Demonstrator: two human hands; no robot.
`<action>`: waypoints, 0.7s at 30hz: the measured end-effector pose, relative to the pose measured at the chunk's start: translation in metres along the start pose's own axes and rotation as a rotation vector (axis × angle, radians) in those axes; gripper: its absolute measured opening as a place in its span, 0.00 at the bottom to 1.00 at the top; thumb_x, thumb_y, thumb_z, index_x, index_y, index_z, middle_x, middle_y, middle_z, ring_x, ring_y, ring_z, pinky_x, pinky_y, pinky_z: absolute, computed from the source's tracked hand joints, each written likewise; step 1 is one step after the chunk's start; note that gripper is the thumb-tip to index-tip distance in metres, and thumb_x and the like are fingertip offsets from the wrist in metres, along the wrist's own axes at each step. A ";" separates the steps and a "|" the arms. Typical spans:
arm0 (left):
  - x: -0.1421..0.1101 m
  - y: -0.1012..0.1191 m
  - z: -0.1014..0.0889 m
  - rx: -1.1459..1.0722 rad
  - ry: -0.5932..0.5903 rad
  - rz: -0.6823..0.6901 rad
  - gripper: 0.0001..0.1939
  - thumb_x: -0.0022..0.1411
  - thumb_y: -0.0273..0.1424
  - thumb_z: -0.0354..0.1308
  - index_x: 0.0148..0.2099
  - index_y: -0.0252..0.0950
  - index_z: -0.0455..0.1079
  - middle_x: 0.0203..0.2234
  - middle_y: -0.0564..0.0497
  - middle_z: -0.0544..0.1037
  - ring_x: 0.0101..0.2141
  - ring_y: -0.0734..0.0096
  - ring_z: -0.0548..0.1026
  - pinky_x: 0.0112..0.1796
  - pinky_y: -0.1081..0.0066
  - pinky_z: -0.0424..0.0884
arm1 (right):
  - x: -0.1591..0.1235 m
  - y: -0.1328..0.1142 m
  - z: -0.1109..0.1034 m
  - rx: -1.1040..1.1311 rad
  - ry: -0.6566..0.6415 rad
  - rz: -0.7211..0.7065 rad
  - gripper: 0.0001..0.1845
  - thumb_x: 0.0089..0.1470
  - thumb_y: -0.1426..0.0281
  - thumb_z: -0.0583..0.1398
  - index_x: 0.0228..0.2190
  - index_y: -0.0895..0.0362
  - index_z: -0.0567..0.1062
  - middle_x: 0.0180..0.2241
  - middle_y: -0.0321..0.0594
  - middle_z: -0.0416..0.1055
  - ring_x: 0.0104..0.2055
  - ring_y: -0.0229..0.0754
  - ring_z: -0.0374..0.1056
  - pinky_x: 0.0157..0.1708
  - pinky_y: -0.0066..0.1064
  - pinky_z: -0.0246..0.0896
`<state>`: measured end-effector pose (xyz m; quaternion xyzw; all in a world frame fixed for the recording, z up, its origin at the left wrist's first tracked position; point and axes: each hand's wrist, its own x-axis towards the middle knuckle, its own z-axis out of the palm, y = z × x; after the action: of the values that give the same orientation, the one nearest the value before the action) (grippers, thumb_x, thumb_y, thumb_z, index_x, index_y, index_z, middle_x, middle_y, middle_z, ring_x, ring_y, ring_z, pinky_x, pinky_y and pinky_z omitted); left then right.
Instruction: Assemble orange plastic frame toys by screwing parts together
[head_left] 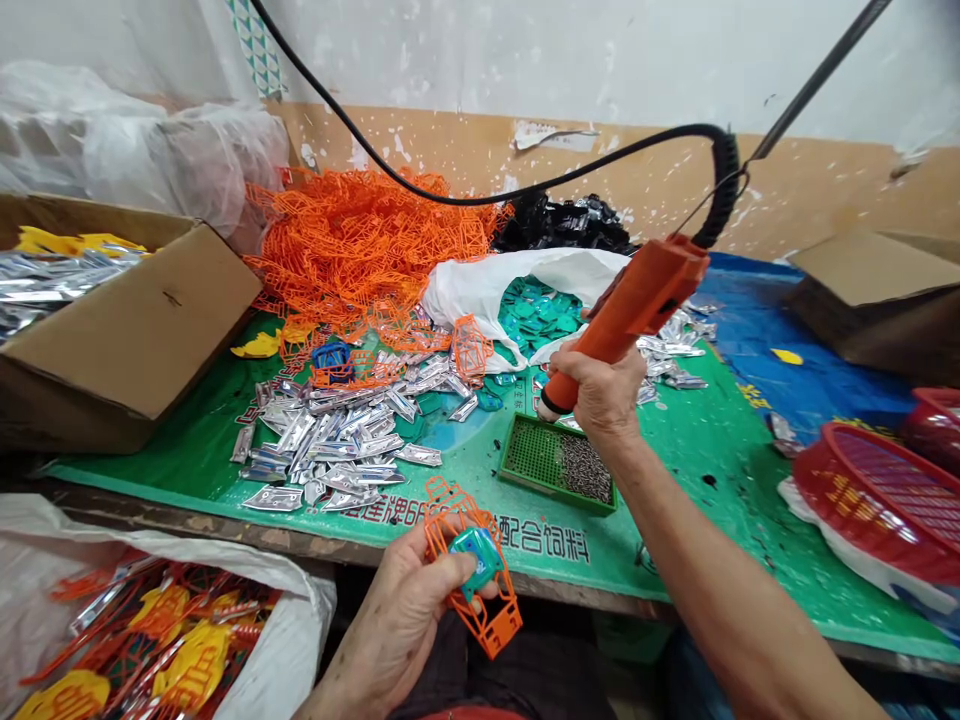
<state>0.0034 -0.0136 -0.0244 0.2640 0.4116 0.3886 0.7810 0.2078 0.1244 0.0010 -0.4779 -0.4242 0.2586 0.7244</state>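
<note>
My left hand [401, 625] is low in the view, shut around an orange plastic lattice frame [480, 600]. A teal plastic piece [476, 560] sits inside that frame, pressed by my thumb. My right hand [600, 390] is shut around an orange handheld electric tool [626, 305], whose black-ringed tip points down and left, just above a green perforated tray [532, 460]. Dark small pellets [585, 470] lie on the tray's right part. A coiled black cord [722, 190] rises from the tool's rear end. Silver foil pieces [337, 430] lie scattered beyond my hands.
A green printed mat [720, 440] covers the bench, with a heap of orange frames [360, 240], teal pieces in a white bag [480, 295], and black pieces behind. A cardboard box [127, 330] stands left, a filled white sack [300, 600] lower left, red baskets [870, 500] right.
</note>
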 end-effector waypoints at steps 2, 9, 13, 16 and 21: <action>0.000 0.000 0.000 -0.006 0.002 -0.002 0.09 0.49 0.28 0.64 0.35 0.33 0.75 0.26 0.52 0.77 0.25 0.76 0.72 0.31 0.75 0.68 | 0.000 0.001 0.000 0.010 0.006 0.016 0.33 0.32 0.73 0.64 0.46 0.55 0.69 0.22 0.28 0.66 0.21 0.37 0.63 0.24 0.34 0.61; 0.000 -0.002 -0.001 -0.033 0.029 -0.021 0.10 0.48 0.28 0.65 0.36 0.33 0.75 0.26 0.52 0.78 0.25 0.75 0.73 0.32 0.74 0.68 | 0.000 0.007 -0.001 -0.011 0.024 0.008 0.33 0.32 0.73 0.64 0.46 0.56 0.70 0.22 0.29 0.67 0.23 0.38 0.63 0.26 0.35 0.61; 0.001 -0.001 -0.001 -0.031 0.018 -0.017 0.10 0.48 0.28 0.65 0.36 0.33 0.75 0.27 0.51 0.78 0.25 0.75 0.73 0.31 0.74 0.68 | 0.000 0.009 -0.003 -0.032 0.013 -0.012 0.32 0.33 0.72 0.64 0.46 0.56 0.70 0.23 0.28 0.67 0.23 0.38 0.64 0.26 0.35 0.62; 0.001 -0.001 -0.001 -0.018 0.023 -0.014 0.10 0.48 0.28 0.65 0.36 0.33 0.75 0.27 0.51 0.78 0.25 0.75 0.73 0.32 0.74 0.69 | 0.000 0.010 -0.004 -0.056 0.005 -0.026 0.31 0.34 0.71 0.64 0.45 0.56 0.70 0.23 0.29 0.67 0.23 0.38 0.64 0.27 0.35 0.63; 0.001 -0.003 -0.001 -0.015 0.038 -0.019 0.10 0.49 0.28 0.65 0.37 0.34 0.75 0.29 0.51 0.78 0.26 0.74 0.73 0.33 0.73 0.70 | -0.001 0.011 -0.004 -0.095 -0.008 -0.028 0.28 0.34 0.71 0.64 0.43 0.57 0.71 0.23 0.29 0.67 0.24 0.38 0.64 0.28 0.36 0.63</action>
<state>0.0040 -0.0139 -0.0276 0.2465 0.4261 0.3891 0.7787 0.2108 0.1261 -0.0099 -0.5047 -0.4455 0.2298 0.7029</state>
